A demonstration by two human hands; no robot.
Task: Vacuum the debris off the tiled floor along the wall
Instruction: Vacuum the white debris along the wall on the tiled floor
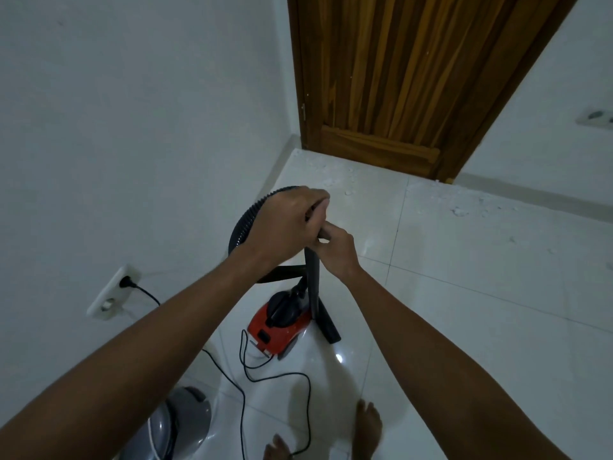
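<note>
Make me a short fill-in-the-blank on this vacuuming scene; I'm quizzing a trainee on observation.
1. Both the left hand and the right hand grip the top of the black ____.
2. The vacuum body is ____ in colour.
3. The cord is plugged into a socket on the ____.
4. White debris lies on the floor in front of the wooden ____.

Missing words: tube; red; wall; door
</note>
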